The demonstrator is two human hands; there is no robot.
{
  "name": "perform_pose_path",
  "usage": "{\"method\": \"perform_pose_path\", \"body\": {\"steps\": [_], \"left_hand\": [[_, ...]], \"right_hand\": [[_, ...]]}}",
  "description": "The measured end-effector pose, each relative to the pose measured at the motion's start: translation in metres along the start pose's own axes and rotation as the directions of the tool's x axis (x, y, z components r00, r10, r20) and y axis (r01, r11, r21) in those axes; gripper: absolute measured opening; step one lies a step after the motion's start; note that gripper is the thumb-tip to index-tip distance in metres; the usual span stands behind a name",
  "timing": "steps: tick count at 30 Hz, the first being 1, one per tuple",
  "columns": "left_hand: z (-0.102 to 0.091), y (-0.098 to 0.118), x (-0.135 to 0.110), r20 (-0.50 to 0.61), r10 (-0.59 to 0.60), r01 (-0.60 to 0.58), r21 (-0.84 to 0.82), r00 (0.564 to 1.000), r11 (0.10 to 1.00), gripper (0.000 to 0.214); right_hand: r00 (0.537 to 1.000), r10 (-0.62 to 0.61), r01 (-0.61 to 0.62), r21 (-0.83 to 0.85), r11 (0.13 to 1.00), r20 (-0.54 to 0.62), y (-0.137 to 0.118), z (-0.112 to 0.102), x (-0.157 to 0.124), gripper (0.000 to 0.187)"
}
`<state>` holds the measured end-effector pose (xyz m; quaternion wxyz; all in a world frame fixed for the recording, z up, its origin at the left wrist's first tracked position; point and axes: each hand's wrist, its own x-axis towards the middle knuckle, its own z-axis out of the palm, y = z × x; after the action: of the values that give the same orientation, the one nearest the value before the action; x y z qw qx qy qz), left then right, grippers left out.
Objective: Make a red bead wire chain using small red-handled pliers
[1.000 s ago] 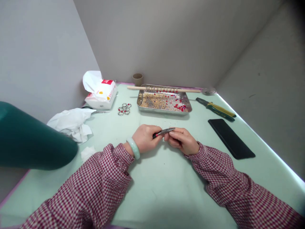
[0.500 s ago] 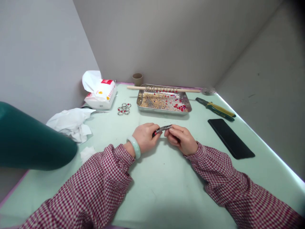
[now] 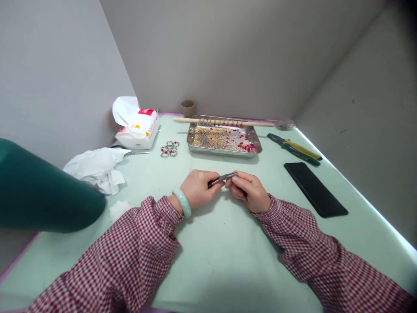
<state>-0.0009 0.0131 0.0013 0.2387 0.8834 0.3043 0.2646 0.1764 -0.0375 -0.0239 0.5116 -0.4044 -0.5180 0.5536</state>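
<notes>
My left hand (image 3: 198, 189) grips the pliers (image 3: 223, 178) | nose pointing right, tip at my right hand's (image 3: 249, 191) pinched fingers; contents I can't tell | versus half a second ago: pliers rolled, nose looks slimmer

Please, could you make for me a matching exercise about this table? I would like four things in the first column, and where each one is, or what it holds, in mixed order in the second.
Column 1
1. small pliers
2. wooden stick
3. metal tray
4. black flat object

Column 2
A. contains many small gold and red pieces
B. lies nearer the wearer than the green-and-yellow pliers, at the table's right side
C. is held in the left hand
D. rests across the tray

Right pairs: 1-C, 2-D, 3-A, 4-B
</notes>
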Motion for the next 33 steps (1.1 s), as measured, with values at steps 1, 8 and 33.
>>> {"method": "perform_pose_path", "body": {"steps": [1,8,33], "left_hand": [[0.0003,-0.0004,-0.0001,0.001,0.006,-0.006,-0.003,1.000,1.000,0.018],[0.0034,-0.0034,-0.0011,-0.033,0.022,-0.019,0.076,0.999,0.997,0.018],[0.0008,-0.0009,-0.0011,-0.029,0.025,-0.025,-0.009,0.999,1.000,0.019]], "right_hand": [[1.000,0.002,-0.002,0.002,1.000,0.001,0.0000,0.0000,-0.0001,0.023],[0.999,-0.006,0.005,-0.019,1.000,-0.032,0.0004,0.0014,0.0007,0.023],[0.999,0.027,-0.028,0.059,0.998,0.020,-0.0015,0.0002,0.0013,0.024]]}}
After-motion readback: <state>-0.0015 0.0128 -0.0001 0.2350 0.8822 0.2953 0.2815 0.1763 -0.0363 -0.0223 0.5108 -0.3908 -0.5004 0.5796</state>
